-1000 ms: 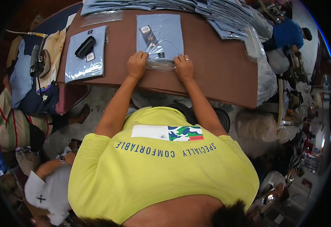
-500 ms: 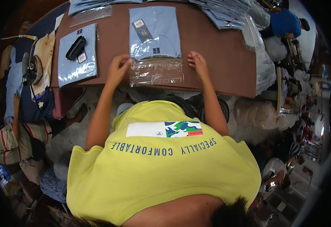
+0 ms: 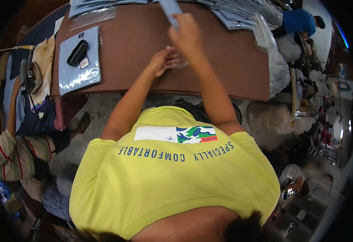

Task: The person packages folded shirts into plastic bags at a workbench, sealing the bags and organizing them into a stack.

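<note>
My right hand point(image 3: 186, 34) is closed on the folded blue shirt point(image 3: 170, 11) in its clear bag, lifted off the table and seen nearly edge-on. Motion blurs that hand a little. Below it, my left hand point(image 3: 163, 62) is over the brown table with its fingers apart. A bit of clear plastic point(image 3: 181, 64) shows beside those fingertips; whether they touch it, I cannot tell. To the left lies another bagged blue shirt point(image 3: 79, 66), with a black oblong object point(image 3: 78, 53) and a tag on top.
Stacks of bagged blue shirts point(image 3: 235, 16) line the table's far edge. Clear plastic bags point(image 3: 276, 66) hang over the right end of the brown table point(image 3: 225, 72). At left, another person's hand point(image 3: 17, 85) is by an iron point(image 3: 34, 78). Other people work at far right.
The bagged shirt that lay flat before me has been picked up by my right hand and tipped on edge, farther away. My left hand has moved right, to where the bag's lower end lay.
</note>
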{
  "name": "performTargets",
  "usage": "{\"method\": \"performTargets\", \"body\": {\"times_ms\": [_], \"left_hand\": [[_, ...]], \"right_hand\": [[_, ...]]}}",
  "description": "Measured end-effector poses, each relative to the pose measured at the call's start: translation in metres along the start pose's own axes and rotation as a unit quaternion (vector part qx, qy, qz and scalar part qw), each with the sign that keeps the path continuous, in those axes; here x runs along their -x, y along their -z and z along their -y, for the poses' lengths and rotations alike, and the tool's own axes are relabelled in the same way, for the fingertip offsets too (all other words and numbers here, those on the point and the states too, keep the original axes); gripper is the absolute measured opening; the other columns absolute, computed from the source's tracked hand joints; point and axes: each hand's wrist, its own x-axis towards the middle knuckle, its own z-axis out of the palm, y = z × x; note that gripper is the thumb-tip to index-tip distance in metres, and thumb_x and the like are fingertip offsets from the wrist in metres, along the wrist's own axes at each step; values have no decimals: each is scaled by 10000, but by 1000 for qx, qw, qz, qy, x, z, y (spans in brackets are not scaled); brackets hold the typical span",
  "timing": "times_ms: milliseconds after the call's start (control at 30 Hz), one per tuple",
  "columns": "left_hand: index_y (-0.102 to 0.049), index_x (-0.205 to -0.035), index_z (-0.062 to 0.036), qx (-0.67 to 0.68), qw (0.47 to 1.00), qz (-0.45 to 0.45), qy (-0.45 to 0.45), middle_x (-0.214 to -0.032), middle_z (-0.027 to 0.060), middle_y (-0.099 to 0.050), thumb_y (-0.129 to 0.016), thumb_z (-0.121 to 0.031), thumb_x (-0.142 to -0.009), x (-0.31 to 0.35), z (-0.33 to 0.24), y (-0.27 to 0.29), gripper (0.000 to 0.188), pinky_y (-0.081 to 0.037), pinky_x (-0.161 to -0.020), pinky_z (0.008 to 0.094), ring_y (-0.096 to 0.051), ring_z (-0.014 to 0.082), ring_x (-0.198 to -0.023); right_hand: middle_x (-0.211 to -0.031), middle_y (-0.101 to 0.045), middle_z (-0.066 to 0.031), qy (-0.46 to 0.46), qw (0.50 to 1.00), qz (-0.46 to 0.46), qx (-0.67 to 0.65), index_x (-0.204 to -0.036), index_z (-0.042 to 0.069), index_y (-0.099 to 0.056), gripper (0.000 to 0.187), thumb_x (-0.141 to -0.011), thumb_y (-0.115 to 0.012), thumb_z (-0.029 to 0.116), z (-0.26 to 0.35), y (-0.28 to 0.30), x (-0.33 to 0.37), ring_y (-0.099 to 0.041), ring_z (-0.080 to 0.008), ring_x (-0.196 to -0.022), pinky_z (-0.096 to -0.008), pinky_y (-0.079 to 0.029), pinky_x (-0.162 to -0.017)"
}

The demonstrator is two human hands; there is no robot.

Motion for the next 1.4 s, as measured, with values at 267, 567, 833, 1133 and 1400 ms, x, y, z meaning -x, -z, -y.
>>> {"method": "performTargets", "body": {"times_ms": [267, 567, 833, 1133, 1400], "left_hand": [[-462, -1230, -89, 6, 989, -116, 92, -1099, 177, -607, -496, -510, -906, 96, -22, 48, 532, -472, -880, 430, -581, 270, -1052], [-457, -1187, -112, -162, 966, -196, 50, -996, 92, -658, -532, -320, -937, 128, 5, 33, 334, -501, -753, 280, -648, 167, -895], [-441, -1196, -101, -162, 963, -206, 56, -894, 71, -635, -492, -382, -950, 116, 8, 41, 377, -523, -687, 293, -650, 170, -759], [-378, -1279, -44, -188, 960, -203, 45, -901, 79, -624, -555, -144, -902, 121, 1, 37, 428, -539, -690, 301, -646, 162, -765], [-378, -1276, -47, -195, 962, -176, 70, -935, 106, -642, -536, -136, -913, 126, -20, 45, 406, -533, -664, 299, -647, 161, -736]], "right_hand": [[-1021, -559, -162, -9, 948, 285, -145, -1092, 54, -563, 317, -816, -628, 196, -2, -54, 118, -600, -347, -891, -422, -487, -775], [-943, -589, -112, -43, 926, 330, -180, -915, 71, -666, 160, -806, -645, 186, -22, -28, 154, -555, -316, -927, -404, -454, -794], [-937, -576, -63, 50, 961, 260, -76, -926, 108, -674, 174, -771, -676, 188, 8, -68, 152, -522, -267, -925, -385, -420, -782], [-933, -549, -49, 144, 970, 196, -14, -895, 92, -604, 164, -734, -631, 109, 19, -64, 164, -511, -229, -926, -358, -374, -754], [-1024, -553, -49, 7, 983, 183, -20, -904, 105, -607, 121, -786, -618, 130, 14, -59, 172, -502, -261, -998, -410, -371, -833]]}}
